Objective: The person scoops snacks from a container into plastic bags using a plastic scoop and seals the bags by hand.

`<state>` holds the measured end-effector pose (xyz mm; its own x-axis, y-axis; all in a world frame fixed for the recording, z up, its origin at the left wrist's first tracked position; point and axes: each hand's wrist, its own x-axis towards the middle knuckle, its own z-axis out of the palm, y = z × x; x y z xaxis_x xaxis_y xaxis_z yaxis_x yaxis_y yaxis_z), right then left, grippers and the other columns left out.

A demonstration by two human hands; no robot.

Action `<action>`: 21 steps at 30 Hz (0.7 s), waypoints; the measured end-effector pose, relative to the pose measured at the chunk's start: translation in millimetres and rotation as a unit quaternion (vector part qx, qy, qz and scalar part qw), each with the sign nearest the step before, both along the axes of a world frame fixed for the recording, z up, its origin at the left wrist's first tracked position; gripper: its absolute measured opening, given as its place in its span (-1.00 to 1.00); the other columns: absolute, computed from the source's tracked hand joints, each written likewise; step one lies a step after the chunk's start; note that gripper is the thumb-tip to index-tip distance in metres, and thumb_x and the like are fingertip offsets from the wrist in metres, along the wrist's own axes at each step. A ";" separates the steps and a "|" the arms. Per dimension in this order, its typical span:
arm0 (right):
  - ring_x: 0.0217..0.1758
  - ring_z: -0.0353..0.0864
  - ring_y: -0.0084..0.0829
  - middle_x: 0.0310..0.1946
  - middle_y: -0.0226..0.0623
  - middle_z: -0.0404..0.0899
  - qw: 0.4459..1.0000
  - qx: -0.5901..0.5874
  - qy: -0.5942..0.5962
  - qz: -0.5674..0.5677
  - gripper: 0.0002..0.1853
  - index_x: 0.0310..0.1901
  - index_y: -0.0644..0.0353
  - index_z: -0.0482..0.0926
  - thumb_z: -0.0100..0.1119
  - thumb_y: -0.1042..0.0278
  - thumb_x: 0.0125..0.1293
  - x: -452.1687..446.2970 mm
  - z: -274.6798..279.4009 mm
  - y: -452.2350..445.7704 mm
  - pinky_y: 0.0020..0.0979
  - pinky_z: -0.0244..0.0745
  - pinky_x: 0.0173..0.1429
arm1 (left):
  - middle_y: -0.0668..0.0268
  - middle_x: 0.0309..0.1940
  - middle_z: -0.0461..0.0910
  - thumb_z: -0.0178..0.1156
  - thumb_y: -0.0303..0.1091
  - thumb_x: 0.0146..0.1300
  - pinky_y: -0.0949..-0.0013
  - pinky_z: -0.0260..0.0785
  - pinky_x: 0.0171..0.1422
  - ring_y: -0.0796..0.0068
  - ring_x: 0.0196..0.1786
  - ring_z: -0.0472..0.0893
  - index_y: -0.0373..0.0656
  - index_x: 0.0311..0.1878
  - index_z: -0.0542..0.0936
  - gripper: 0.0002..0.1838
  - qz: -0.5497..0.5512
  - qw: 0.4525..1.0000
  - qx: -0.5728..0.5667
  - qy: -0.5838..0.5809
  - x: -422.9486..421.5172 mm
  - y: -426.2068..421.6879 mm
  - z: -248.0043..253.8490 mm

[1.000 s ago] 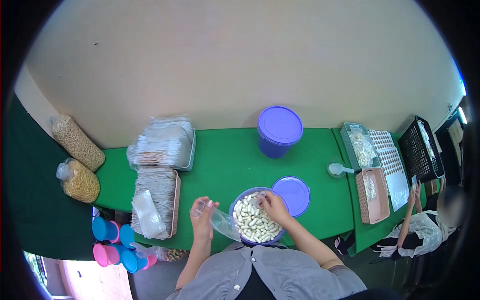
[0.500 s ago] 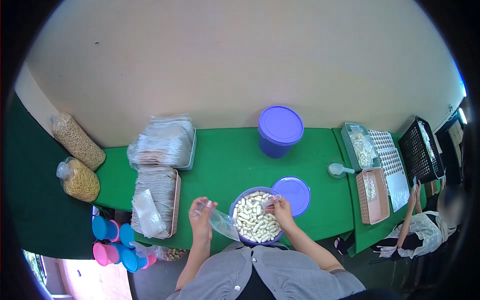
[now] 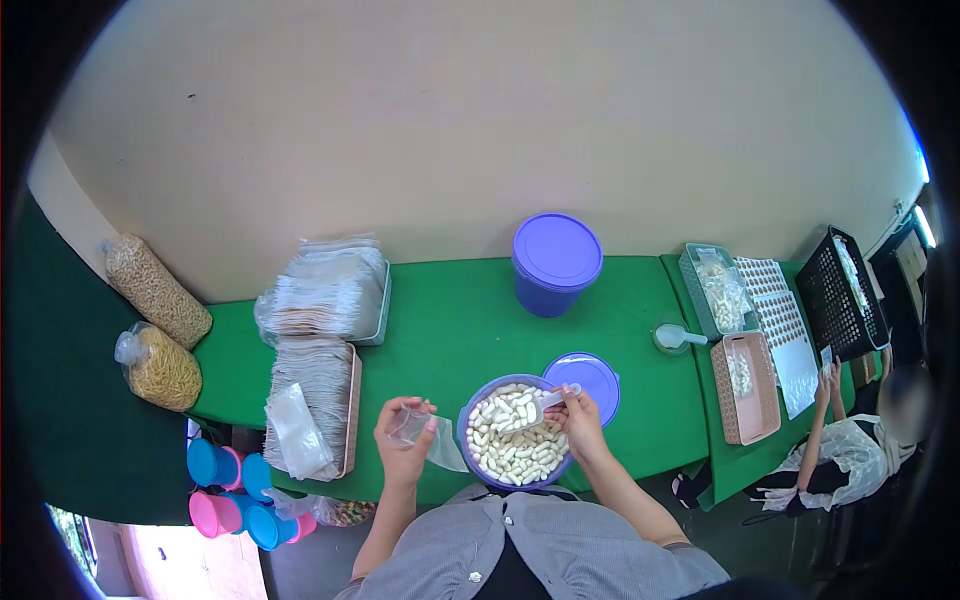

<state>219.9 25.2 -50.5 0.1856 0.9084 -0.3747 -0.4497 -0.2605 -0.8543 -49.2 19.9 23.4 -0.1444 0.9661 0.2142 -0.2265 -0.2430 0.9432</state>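
1. Grasping the handle of a translucent white plastic scoop (image 3: pixel 562 394), the right hand (image 3: pixel 580 420) has its fingers pinched around it; the scoop is heaped with smooth white oblong pieces (image 3: pixel 515 462) and sits over the open bucket.
2. Filled with more of these pieces, the round purple plastic bucket (image 3: pixel 463 430) stands at the table's near edge, right in front of the person.
3. Curled around a clear plastic bag (image 3: pixel 446 452), the left hand (image 3: pixel 402 445) holds it just left of the bucket; whether the bag's lower end touches the rim cannot be told.
4. Beside the bucket, behind the right hand, lies a flat round purple lid (image 3: pixel 592 385); a lidded purple tub (image 3: pixel 557 255) stands farther back on the green cloth (image 3: pixel 450 330).
5. To the left, a pink rectangular basket (image 3: pixel 351 435) and a pale blue-grey basket (image 3: pixel 384 305) hold tightly packed flat white packets (image 3: pixel 318 365).
6. To the right are a teal basket (image 3: pixel 696 290) with bagged white pieces, a beige-pink basket (image 3: pixel 757 428) and a black perforated crate (image 3: pixel 832 315).
7. Between these lie white sheets (image 3: pixel 768 290) with rows of small round brown marks, too small to read.
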 end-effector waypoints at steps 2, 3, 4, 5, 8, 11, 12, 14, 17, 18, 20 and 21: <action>-0.39 0.59 -0.53 -0.35 -0.25 0.59 0.999 0.006 0.030 -0.017 -0.70 -0.13 0.29 0.53 -0.03 0.18 0.49 0.0 8.4 -0.6 -0.53 0.58 -0.24 | 0.26 -0.20 0.55 0.37 -0.49 0.08 0.30 0.40 0.14 0.43 -0.07 0.58 -0.23 -0.02 0.46 -0.60 -0.008 0.998 -0.002 0.069 1.7 -1.9 3.2; -0.39 0.59 -0.53 -0.35 -0.25 0.59 0.999 0.007 0.031 -0.017 -0.70 -0.13 0.29 0.53 -0.03 0.18 0.49 0.2 12.6 -1.0 -0.53 0.58 -0.24 | 0.26 -0.19 0.53 0.40 -0.43 0.06 0.25 0.40 0.15 0.41 -0.06 0.58 -0.22 0.00 0.46 -0.55 -0.016 0.990 -0.006 0.137 2.9 -2.9 5.3; -0.39 0.59 -0.53 -0.35 -0.24 0.59 0.999 0.008 0.034 -0.022 -0.70 -0.14 0.30 0.52 -0.03 0.19 0.48 0.1 17.7 -1.6 -0.53 0.58 -0.25 | 0.26 -0.19 0.53 0.40 -0.43 0.06 0.25 0.40 0.15 0.41 -0.06 0.58 -0.22 0.00 0.46 -0.55 -0.016 0.990 -0.005 0.138 4.7 -2.8 8.2; -0.39 0.59 -0.53 -0.36 -0.24 0.59 0.999 0.010 0.037 -0.026 -0.70 -0.14 0.30 0.52 -0.02 0.19 0.48 -0.1 23.2 -2.4 -0.53 0.58 -0.25 | 0.24 -0.16 0.53 0.44 -0.41 -0.01 0.26 0.42 0.12 0.40 -0.05 0.58 -0.21 0.01 0.46 -0.50 -0.026 0.970 0.017 0.240 7.8 -1.5 13.7; -0.40 0.59 -0.53 -0.37 -0.24 0.59 0.998 0.020 0.035 -0.039 -0.71 -0.14 0.30 0.52 -0.03 0.21 0.48 -3.1 41.9 -5.2 -0.54 0.58 -0.26 | 0.21 -0.12 0.52 0.48 -0.37 -0.11 0.26 0.42 0.10 0.32 -0.02 0.57 -0.20 0.02 0.47 -0.42 -0.047 0.928 0.034 0.368 18.9 -1.2 17.6; -0.41 0.59 -0.53 -0.39 -0.24 0.59 0.997 0.055 0.038 -0.047 -0.72 -0.14 0.31 0.52 -0.03 0.22 0.48 -7.4 59.3 -9.3 -0.54 0.57 -0.28 | 0.17 -0.08 0.50 0.50 -0.35 -0.17 0.22 0.38 0.14 0.21 0.01 0.54 -0.20 0.04 0.47 -0.37 -0.064 0.903 0.033 0.423 28.6 -2.9 13.9; -0.41 0.59 -0.53 -0.39 -0.24 0.59 0.997 0.055 0.038 -0.048 -0.72 -0.14 0.31 0.52 -0.03 0.22 0.48 -8.3 62.8 -10.5 -0.54 0.57 -0.28 | 0.15 -0.06 0.50 0.50 -0.34 -0.19 0.19 0.36 0.17 0.16 0.03 0.52 -0.20 0.05 0.46 -0.35 -0.069 0.890 0.035 0.450 31.4 -3.6 11.1; -0.42 0.61 -0.53 -0.39 -0.23 0.60 0.996 0.068 0.035 -0.048 -0.70 -0.14 0.32 0.53 -0.03 0.21 0.48 -10.9 68.4 -12.5 -0.55 0.58 -0.30 | 0.14 -0.04 0.48 0.50 -0.33 -0.19 0.17 0.35 0.19 0.14 0.06 0.50 -0.20 0.06 0.45 -0.34 -0.074 0.885 0.043 0.457 35.9 -4.5 5.1; -0.44 0.63 -0.53 -0.38 -0.21 0.62 0.996 0.083 -0.017 -0.037 -0.71 -0.15 0.34 0.54 -0.01 0.24 0.48 -17.5 77.3 -16.0 -0.55 0.60 -0.32 | 0.14 -0.02 0.46 0.50 -0.34 -0.20 0.16 0.33 0.19 0.11 0.10 0.46 -0.21 0.06 0.43 -0.31 -0.082 0.878 0.056 0.468 42.4 -6.0 5.3; -0.44 0.63 -0.53 -0.38 -0.21 0.62 0.996 0.083 -0.016 -0.037 -0.71 -0.15 0.34 0.54 -0.01 0.24 0.48 -17.5 77.9 -17.0 -0.55 0.60 -0.32 | 0.14 -0.02 0.46 0.50 -0.35 -0.21 0.17 0.33 0.18 0.10 0.10 0.45 -0.21 0.06 0.43 -0.31 -0.084 0.875 0.062 0.473 43.7 -6.6 5.8; -0.46 0.65 -0.52 -0.38 -0.19 0.63 0.987 0.125 -0.094 -0.029 -0.72 -0.17 0.37 0.55 0.00 0.28 0.47 -17.6 79.0 -18.2 -0.55 0.61 -0.34 | 0.14 -0.02 0.45 0.50 -0.37 -0.24 0.14 0.30 0.22 0.08 0.12 0.44 -0.20 0.06 0.42 -0.30 -0.084 0.874 0.057 0.476 44.1 -6.9 2.1; -0.46 0.65 -0.52 -0.38 -0.19 0.63 0.987 0.126 -0.094 -0.029 -0.72 -0.17 0.37 0.55 0.00 0.28 0.47 -18.0 81.6 -19.0 -0.55 0.61 -0.34 | 0.14 -0.02 0.44 0.50 -0.39 -0.26 0.11 0.28 0.26 0.06 0.13 0.43 -0.18 0.06 0.42 -0.29 -0.085 0.872 0.053 0.479 44.6 -6.7 0.0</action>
<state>202.0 6.2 31.1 0.2858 0.9538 -0.0927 -0.2849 -0.0078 -0.9585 -4.6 13.1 23.5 0.2932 0.9237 0.2467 0.6114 -0.3795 0.6944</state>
